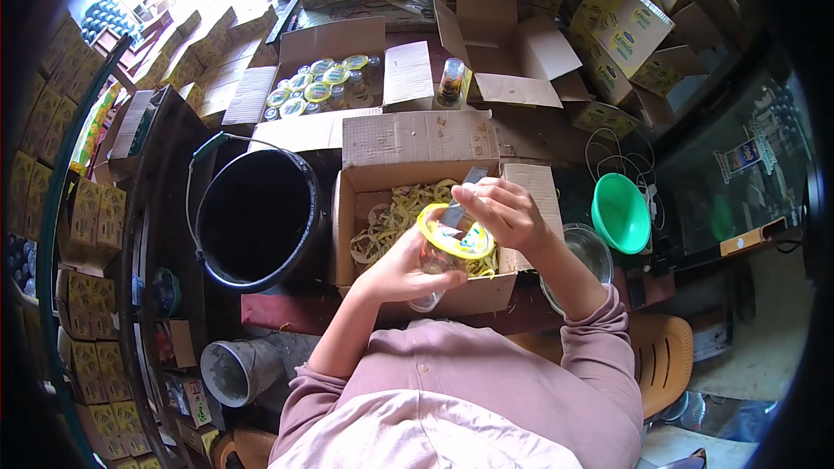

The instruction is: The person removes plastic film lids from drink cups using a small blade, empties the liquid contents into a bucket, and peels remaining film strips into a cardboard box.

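Jar (pixel 441 258) with yellow-rimmed lid (pixel 474 243) sits clamped in left fingers (pixel 445 280); right fingers (pixel 492 200) pinch grey strip (pixel 453 214).

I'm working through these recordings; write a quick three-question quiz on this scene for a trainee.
1. True or false: the right hand is empty.
2. From the wearer's side, which stands left of the open box of yellow strips? (a) green bowl (b) black bucket (c) clear container
3. Fill in: the left hand holds a jar whose lid has a ____ rim.

Key: 1 false, it pinches a grey strip; 2 b; 3 yellow.
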`<state>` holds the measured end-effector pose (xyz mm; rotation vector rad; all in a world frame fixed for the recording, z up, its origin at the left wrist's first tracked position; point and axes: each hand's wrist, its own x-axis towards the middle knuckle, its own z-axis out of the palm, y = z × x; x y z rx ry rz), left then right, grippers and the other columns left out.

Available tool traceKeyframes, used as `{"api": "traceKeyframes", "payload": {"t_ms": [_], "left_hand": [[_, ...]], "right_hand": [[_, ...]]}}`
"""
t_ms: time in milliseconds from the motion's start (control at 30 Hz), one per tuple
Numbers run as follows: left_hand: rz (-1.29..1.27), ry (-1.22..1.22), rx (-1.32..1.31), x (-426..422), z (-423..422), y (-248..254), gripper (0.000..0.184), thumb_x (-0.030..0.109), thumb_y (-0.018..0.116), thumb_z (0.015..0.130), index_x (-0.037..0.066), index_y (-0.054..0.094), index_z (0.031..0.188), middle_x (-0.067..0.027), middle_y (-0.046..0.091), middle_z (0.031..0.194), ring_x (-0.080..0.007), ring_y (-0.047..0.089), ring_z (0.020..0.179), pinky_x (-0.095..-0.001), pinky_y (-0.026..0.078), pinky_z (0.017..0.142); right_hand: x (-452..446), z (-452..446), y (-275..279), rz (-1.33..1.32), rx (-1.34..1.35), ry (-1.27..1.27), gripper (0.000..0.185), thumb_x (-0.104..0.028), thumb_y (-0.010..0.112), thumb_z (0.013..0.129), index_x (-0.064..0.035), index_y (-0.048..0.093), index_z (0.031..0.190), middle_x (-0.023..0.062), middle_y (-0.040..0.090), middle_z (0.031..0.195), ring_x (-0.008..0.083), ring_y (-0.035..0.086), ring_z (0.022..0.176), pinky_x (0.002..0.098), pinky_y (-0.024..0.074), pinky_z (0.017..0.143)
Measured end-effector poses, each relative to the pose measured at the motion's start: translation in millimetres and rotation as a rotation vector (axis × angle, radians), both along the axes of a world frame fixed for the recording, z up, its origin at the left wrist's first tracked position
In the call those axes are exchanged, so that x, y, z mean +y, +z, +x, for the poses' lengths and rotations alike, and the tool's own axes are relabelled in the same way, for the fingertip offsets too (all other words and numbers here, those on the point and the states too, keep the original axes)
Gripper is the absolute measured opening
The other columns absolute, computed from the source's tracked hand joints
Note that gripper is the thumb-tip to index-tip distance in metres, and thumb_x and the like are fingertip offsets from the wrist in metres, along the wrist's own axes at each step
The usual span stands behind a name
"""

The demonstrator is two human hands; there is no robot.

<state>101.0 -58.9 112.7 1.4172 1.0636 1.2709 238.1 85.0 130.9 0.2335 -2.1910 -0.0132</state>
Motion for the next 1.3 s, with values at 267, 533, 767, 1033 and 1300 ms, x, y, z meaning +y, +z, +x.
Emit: {"api": "traceKeyframes", "payload": {"t_ms": [267, 533, 767, 1033, 1300], "left_hand": [[-0.267, -0.407, -0.470, -1, -8, -11, 0.043, 0.008, 0.067, 0.071, 0.002, 0.049, 0.110, -0.0054, 0.058, 0.089, -0.0112, 0.056, 0.081, -0.0248, 0.046, 0.073], [-0.165, -0.680, -0.734, 6, -8, -21, 0.043, 0.019, 0.069, 0.068, -0.003, 0.051, 0.100, -0.0091, 0.057, 0.080, -0.0146, 0.055, 0.069, -0.0253, 0.044, 0.060], [-0.171, -0.597, -0.726, 5, -12, -14, 0.061, 0.014, 0.071, 0.063, -0.006, 0.040, 0.111, -0.0157, 0.054, 0.083, -0.0201, 0.055, 0.067, -0.0297, 0.044, 0.057], [0.064, -0.109, -0.212, -4, -31, -1, 0.067, 0.007, 0.073, 0.065, 0.003, 0.035, 0.121, -0.0093, 0.048, 0.104, -0.0152, 0.049, 0.097, -0.0274, 0.043, 0.083], [0.267, 0.396, 0.014, 1, -28, -21, 0.069, 0.001, 0.060, 0.072, 0.005, 0.020, 0.127, -0.0151, 0.042, 0.118, -0.0225, 0.045, 0.111, -0.0344, 0.036, 0.095]], "right_hand": [[-11, -3, -2, -0.008, 0.046, 0.032, 0.036, -0.009, 0.070, 0.066, -0.0039, 0.063, 0.101, 0.0023, 0.063, 0.077, 0.0138, 0.062, 0.073, 0.0279, 0.0525, 0.069], [-14, -2, 0, -0.036, 0.015, 0.062, 0.018, -0.009, 0.068, 0.067, -0.0035, 0.064, 0.083, 0.0055, 0.064, 0.078, 0.0179, 0.064, 0.075, 0.0302, 0.0528, 0.069], [-7, -7, -4, -0.296, 0.237, -0.060, 0.017, 0.001, 0.065, 0.061, -0.0040, 0.061, 0.078, 0.0063, 0.062, 0.073, 0.0197, 0.062, 0.068, 0.0303, 0.0514, 0.065], [11, 4, -73, -0.510, -0.957, -0.836, 0.075, 0.009, 0.052, 0.068, -0.0179, 0.034, 0.136, 0.0187, 0.062, 0.079, 0.0337, 0.062, 0.073, 0.0434, 0.0520, 0.064], [3, 21, -56, -1.014, -0.494, -0.497, 0.035, 0.006, 0.058, 0.070, -0.0053, 0.062, 0.103, 0.0111, 0.064, 0.076, 0.0204, 0.063, 0.065, 0.0308, 0.0508, 0.061]]}}
